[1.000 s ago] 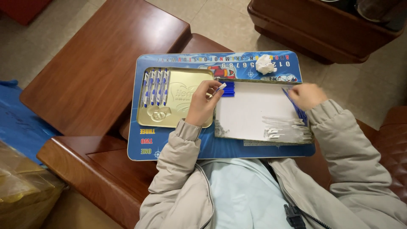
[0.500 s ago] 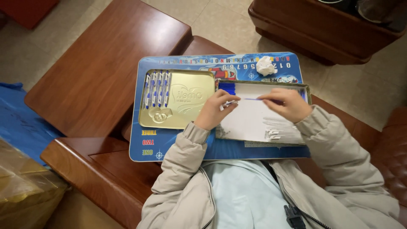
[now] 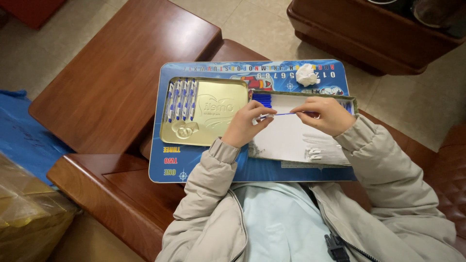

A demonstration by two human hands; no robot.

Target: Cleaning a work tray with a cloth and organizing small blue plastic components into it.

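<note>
A thin blue pen refill point(image 3: 284, 115) is pinched lengthwise between both hands, left hand point(image 3: 245, 127) and right hand point(image 3: 326, 115), fingers clamped at each end, over the white tray point(image 3: 291, 140).

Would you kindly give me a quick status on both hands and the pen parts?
Left hand and right hand both pinching one thin blue pen refill over the white-lined tin. Finished pens lying in gold tin lid. Nothing obstructing.
</note>
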